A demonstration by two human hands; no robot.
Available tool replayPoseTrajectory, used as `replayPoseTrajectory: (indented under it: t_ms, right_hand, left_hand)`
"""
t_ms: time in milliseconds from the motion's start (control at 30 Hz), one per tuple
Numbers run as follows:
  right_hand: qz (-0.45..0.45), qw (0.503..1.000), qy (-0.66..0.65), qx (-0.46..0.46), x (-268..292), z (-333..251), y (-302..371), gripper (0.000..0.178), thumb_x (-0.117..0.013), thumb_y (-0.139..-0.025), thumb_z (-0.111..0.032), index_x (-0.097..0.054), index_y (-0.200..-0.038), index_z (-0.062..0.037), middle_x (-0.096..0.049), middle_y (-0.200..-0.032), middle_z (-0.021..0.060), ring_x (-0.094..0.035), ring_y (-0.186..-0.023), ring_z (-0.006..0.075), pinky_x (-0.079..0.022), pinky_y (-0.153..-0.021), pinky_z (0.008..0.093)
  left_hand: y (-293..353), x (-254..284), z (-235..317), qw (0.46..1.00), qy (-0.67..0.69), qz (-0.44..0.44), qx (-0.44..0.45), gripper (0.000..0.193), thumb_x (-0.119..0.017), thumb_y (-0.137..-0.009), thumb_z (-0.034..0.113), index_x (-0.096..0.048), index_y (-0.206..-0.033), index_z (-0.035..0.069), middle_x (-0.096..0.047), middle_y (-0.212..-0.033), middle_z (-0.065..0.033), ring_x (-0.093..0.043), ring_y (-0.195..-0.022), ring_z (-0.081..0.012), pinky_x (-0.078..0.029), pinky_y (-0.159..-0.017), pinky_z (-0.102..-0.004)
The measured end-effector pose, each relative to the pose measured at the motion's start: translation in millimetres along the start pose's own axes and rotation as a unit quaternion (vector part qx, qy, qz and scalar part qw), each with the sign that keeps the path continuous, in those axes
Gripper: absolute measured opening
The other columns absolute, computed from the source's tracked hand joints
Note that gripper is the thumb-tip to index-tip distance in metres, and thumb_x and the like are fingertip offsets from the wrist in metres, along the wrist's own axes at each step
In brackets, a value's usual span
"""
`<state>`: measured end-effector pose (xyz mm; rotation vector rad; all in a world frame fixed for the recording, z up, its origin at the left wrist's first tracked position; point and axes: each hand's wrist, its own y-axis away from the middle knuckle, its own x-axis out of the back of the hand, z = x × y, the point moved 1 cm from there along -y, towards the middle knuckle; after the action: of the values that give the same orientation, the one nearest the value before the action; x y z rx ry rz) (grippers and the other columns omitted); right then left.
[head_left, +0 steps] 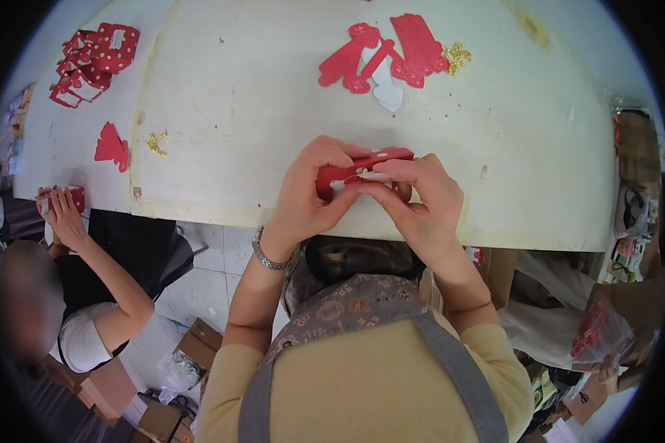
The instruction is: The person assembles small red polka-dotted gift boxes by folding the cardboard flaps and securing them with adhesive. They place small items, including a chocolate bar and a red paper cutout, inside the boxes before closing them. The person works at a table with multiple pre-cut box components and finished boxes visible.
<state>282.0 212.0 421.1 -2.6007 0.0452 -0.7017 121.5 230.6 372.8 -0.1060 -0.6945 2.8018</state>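
Above the near edge of the table, both my hands hold a small red box with pale dots (pixel 386 155). My left hand (pixel 307 192) is closed round its left end, the thumb at the near side. My right hand (pixel 425 203) grips the right end, with thumb and fingers pinching at a whitish flap near the middle. My fingers cover much of the box, so its full shape is hidden. Farther off lie red cut-out pieces with scalloped ends (pixel 419 50), a white cut-out piece (pixel 386 92) and a cluster of small gold pieces (pixel 457 57).
At left, a co-worker's hands (pixel 68 221) hold another red dotted box (pixel 74 198). A pile of red dotted boxes (pixel 100 63) sits at the far left, with a red cut-out (pixel 111 148) and gold pieces (pixel 156 143) nearer. Cardboard boxes (pixel 199 342) stand on the floor.
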Motion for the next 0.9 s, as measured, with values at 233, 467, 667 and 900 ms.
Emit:
replayPoseTrajectory:
  t_ms: [233,467,667,900]
  right_hand:
    - [-0.024,0.999,0.037,0.015,5,-1,2,0.023,-0.078,-0.066,-0.003,-0.066,-0.085,-0.0095,-0.063,-0.069,0.0004,-0.050,-0.048,0.0125,-0.037,-0.057,0.0272]
    - [-0.032,0.998,0.062,-0.005,5,-3,1,0.023,-0.077,-0.066,-0.003,-0.066,-0.085,-0.0100,-0.063,-0.072,0.0007,-0.052,-0.053,0.0142,-0.037,-0.060,0.0285]
    - [-0.012,0.974,0.150,0.172,11,7,-9,0.028,-0.075,-0.059,-0.002,-0.065,-0.083,-0.0113,-0.062,-0.083,0.0000,-0.054,-0.075,0.0188,-0.036,-0.068,0.0316]
    - [-0.041,0.992,0.030,0.119,4,36,-16,0.032,-0.078,-0.054,-0.004,-0.065,-0.082,-0.0120,-0.062,-0.080,0.0000,-0.055,-0.079,0.0201,-0.039,-0.071,0.0318]
  left_hand:
    - [5,-3,-8,1.000,0.022,0.005,-0.001,0.041,-0.066,-0.075,-0.009,-0.046,-0.108,0.005,-0.062,-0.102,-0.0135,-0.059,-0.089,-0.0225,-0.049,-0.076,-0.0314]
    - [5,-6,0,0.997,0.021,0.032,0.069,0.038,-0.072,-0.075,-0.004,-0.051,-0.105,0.002,-0.065,-0.099,-0.0101,-0.064,-0.090,-0.0214,-0.052,-0.074,-0.0314]
    - [0,2,0,0.997,-0.066,-0.002,0.048,0.033,-0.077,-0.071,0.003,-0.056,-0.097,0.004,-0.066,-0.096,-0.0112,-0.066,-0.089,-0.0254,-0.053,-0.074,-0.0317]
    - [1,-1,-1,0.992,-0.129,0.007,-0.007,0.025,-0.079,-0.069,0.009,-0.059,-0.083,0.003,-0.067,-0.083,-0.0114,-0.067,-0.077,-0.0269,-0.054,-0.067,-0.0319]
